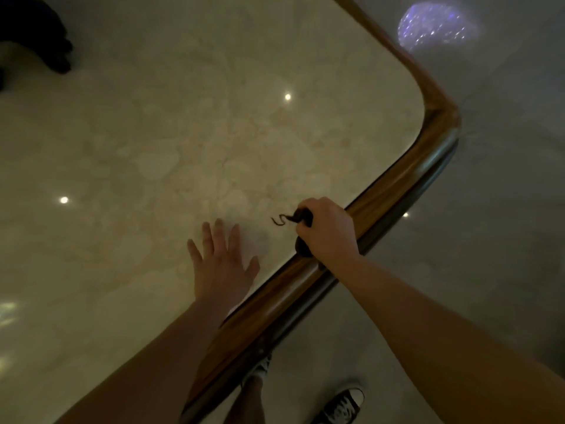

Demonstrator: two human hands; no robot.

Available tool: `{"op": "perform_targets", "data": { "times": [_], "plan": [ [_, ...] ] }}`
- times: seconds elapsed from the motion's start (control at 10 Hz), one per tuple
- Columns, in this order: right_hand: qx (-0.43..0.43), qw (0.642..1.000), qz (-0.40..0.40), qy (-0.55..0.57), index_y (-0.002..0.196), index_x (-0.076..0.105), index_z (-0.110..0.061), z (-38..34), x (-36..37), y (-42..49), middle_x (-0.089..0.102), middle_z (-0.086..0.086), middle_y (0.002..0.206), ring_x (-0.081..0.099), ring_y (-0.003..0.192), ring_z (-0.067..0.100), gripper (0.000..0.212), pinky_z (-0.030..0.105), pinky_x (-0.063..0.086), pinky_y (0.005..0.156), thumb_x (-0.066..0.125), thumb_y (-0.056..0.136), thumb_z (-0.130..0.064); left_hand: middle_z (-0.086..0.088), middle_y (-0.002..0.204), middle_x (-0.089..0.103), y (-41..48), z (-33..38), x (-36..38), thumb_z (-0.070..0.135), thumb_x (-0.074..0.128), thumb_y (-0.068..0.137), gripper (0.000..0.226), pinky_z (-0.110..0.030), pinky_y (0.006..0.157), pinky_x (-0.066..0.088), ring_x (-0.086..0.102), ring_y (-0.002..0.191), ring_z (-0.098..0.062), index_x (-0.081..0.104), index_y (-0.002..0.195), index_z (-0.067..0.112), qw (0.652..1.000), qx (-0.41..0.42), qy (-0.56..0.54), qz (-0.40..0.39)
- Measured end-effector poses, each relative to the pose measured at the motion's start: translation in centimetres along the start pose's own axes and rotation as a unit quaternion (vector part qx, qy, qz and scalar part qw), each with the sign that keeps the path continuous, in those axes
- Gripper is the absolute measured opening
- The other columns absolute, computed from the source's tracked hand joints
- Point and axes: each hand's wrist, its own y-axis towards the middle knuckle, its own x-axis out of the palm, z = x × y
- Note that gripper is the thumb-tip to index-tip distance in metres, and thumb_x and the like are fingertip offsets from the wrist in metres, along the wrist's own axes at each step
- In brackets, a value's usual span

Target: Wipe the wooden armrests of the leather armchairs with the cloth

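The right hand (327, 229) is closing in a fist around a dark cloth (302, 240), bunching it and pressing it down on the wooden edge band (394, 191) of a marble-topped table (183, 142). Parts of the cloth are showing at the thumb side and under the heel of the hand, and a thin loose thread (279, 219) is curling out of it onto the stone. The left hand (223, 261) is lying flat on the marble just beside the wooden band, palm down, fingers spread and apart from the cloth. Both forearms are bare and are reaching in from the lower edge of the view. The wooden band is running diagonally and bending around a rounded corner (440, 117) farther along. Small ceiling lights are reflecting off the polished top. Below the table edge, a dark sneaker with a white toe cap (345, 402) is standing on the pale floor (504, 209). A dark shape (33, 32) is sitting at the far left corner of the tabletop; what it is cannot be told. No armchair is showing in this view
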Motion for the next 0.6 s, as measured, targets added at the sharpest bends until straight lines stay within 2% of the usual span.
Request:
{"op": "perform_targets", "data": {
  "times": [0.1, 0.2, 0.3, 0.4, 0.5, 0.6],
  "plan": [
    [-0.029, 0.999, 0.035, 0.017, 0.115, 0.066, -0.017, 0.4, 3.1, 2.4, 0.061, 0.005, 0.110, 0.063, 0.087, 0.023, 0.026, 0.030, 0.050, 0.071, 0.068, 0.090, -0.023, -0.018, 0.163, 0.009, 1.2, -0.6, 2.2, 0.070, 0.025, 0.089, 0.085, -0.071, 0.114, 0.004, -0.002, 0.150, -0.044, 0.018, 0.155, 0.016, 1.000, 0.008, -0.008, 0.021],
    [-0.067, 0.997, 0.046, -0.007, 0.126, 0.060, -0.015, 0.9, 5.3, 3.3, 0.054, 0.008, 0.128, 0.058, 0.106, 0.031, 0.036, 0.045, 0.053, 0.090, 0.065, 0.092, -0.026, -0.020, 0.163, 0.011, 1.1, -0.8, 3.4, 0.069, 0.027, 0.093, 0.084, -0.073, 0.113, 0.003, -0.003, 0.150, -0.044, 0.017, 0.156, 0.014, 0.999, 0.018, 0.004, 0.051],
    [-0.081, 0.994, 0.015, -0.077, 0.139, 0.049, -0.023, 1.4, 6.4, 3.5, 0.038, 0.008, 0.152, 0.036, 0.133, 0.038, 0.059, 0.055, 0.033, 0.109, 0.065, 0.087, -0.046, -0.021, 0.163, 0.009, 1.2, -1.0, 3.9, 0.070, 0.025, 0.093, 0.086, -0.073, 0.112, 0.003, -0.003, 0.150, -0.044, 0.014, 0.157, 0.014, 0.998, 0.025, 0.016, 0.063],
    [-0.067, 0.995, -0.011, -0.073, 0.147, 0.036, -0.035, 1.5, 6.4, 3.3, 0.021, 0.003, 0.163, 0.016, 0.146, 0.038, 0.075, 0.057, 0.018, 0.116, 0.064, 0.081, -0.060, -0.021, 0.163, 0.010, 1.3, -1.0, 3.9, 0.071, 0.019, 0.093, 0.086, -0.073, 0.112, 0.002, -0.003, 0.150, -0.044, 0.015, 0.157, 0.014, 0.997, 0.027, 0.019, 0.067],
    [-0.073, 0.996, -0.002, -0.056, 0.149, 0.034, -0.033, 1.4, 5.4, 3.0, 0.019, 0.003, 0.164, 0.013, 0.149, 0.037, 0.077, 0.056, 0.015, 0.118, 0.063, 0.082, -0.060, -0.021, 0.163, 0.012, 1.1, -1.1, 3.8, 0.070, 0.024, 0.093, 0.085, -0.073, 0.113, 0.003, -0.001, 0.150, -0.044, 0.017, 0.156, 0.014, 0.998, 0.025, 0.013, 0.063],
    [-0.089, 0.994, 0.027, -0.061, 0.147, 0.039, -0.025, 1.2, 3.5, 2.6, 0.028, 0.007, 0.160, 0.022, 0.146, 0.036, 0.070, 0.054, 0.020, 0.118, 0.063, 0.086, -0.051, -0.019, 0.163, 0.013, 1.1, -0.7, 2.8, 0.067, 0.030, 0.092, 0.082, -0.072, 0.113, 0.007, 0.003, 0.150, -0.044, 0.019, 0.155, 0.016, 0.999, 0.016, 0.002, 0.051]
  ]
}}
